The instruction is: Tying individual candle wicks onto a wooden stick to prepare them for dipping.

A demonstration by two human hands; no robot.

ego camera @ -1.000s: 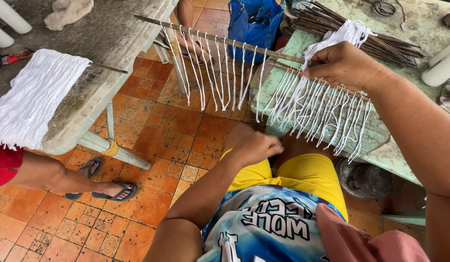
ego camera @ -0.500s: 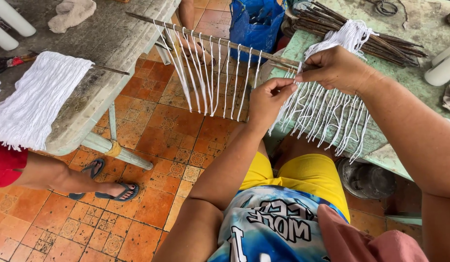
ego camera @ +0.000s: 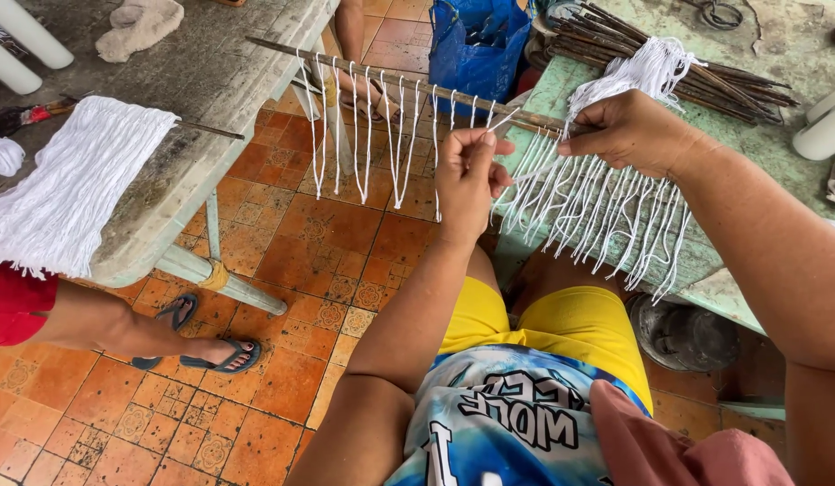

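Left hand (ego camera: 467, 175) pinches a white cord (ego camera: 503, 117) just below the stick (ego camera: 417, 85), right hand (ego camera: 629, 130) clamps the stick's table end; most cords hang tied, apparently a short gap remains.

Both my arms reach forward and up into the frame, bare to the shoulder. My left forearm rises from the lower centre, wrist straight, and my left hand (ego camera: 467, 175) sits just above mid-frame. Its thumb and forefinger are pinched together at the top, knuckles toward me, the other fingers curled loosely below. My right arm enters from the right edge and runs diagonally to the upper centre. My right hand (ego camera: 635, 130) is palm down, back of the hand showing, fingers folded under in a closed grip, thumb tucked on the left side. The two hands are near each other, not touching.
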